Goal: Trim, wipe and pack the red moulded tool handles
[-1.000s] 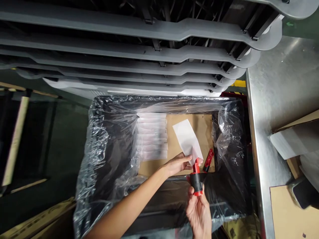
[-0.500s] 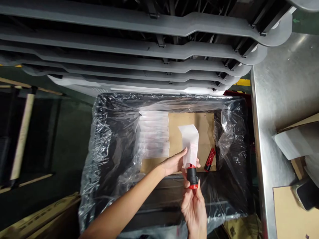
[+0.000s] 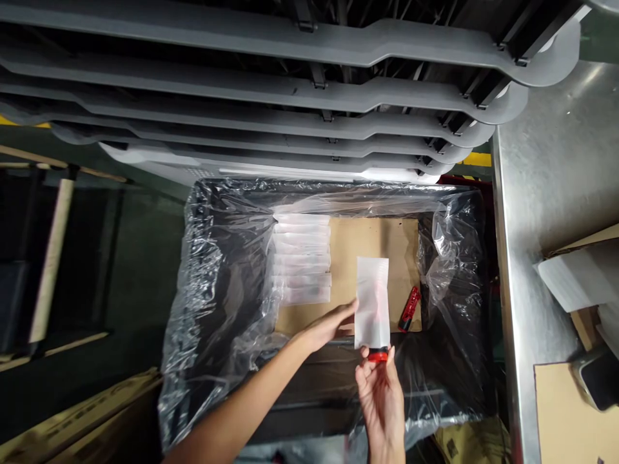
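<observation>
My left hand (image 3: 333, 326) grips the left side of a white translucent pouch (image 3: 372, 299), its fingers partly hidden behind it. Most of a red-and-black cylindrical part (image 3: 378, 356) is inside this pouch; only the black band and red end stick out at the bottom. The fingertips of my right hand (image 3: 381, 390) are closed around that red end. A second red-and-black part (image 3: 410, 309) lies bare and slanted on the cardboard sheet (image 3: 353, 238), to the right of the pouch. Several white pouches (image 3: 303, 260) lie in a row on the cardboard's left side.
A dark bin lined with clear plastic film (image 3: 193, 309) surrounds the cardboard. Grey stacked panels (image 3: 271, 93) overhang its far side. At right stands a metal table (image 3: 532, 193) with white sheets (image 3: 580, 274) and a cardboard piece (image 3: 570, 412). Cardboard boxes (image 3: 91, 412) are at lower left.
The red-and-black part has gone deeper into the pouch, so only its end shows now. The pouch has straightened and come down towards my right hand.
</observation>
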### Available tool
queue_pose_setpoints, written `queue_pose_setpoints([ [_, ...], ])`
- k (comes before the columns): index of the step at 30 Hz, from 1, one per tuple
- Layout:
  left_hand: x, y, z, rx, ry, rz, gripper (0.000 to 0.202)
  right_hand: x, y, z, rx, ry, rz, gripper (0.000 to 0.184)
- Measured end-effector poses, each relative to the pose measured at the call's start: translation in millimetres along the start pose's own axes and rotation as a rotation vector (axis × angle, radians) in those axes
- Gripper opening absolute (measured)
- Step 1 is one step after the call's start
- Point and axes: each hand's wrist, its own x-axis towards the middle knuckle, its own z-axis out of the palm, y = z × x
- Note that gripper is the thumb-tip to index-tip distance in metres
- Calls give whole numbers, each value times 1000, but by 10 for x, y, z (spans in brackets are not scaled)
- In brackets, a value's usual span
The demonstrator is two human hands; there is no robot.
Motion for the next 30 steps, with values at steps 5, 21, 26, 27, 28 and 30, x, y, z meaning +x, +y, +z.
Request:
queue_pose_setpoints([
  [5, 313, -86, 142, -351, 27, -37, 49, -2, 99, 87, -157, 38, 60, 68],
  [21, 358, -438, 22, -509, 251, -97, 11, 371, -65, -89, -1095, 152, -485, 68],
  [26, 496, -615, -176, -457, 459, -102, 17, 726, -60, -149, -1332, 57, -555, 57],
  [27, 527, -640, -227, -460, 505, -107, 19, 794, -60, -152, -1366, 21, -529, 49],
  [28, 557, -660, -282, -468, 551, -116, 21, 868, -51, -149, -1402, -3, -495, 42],
  [30, 613, -687, -410, -499, 642, -145, 23, 1039, 8, -121, -1467, -20, -418, 32],
])
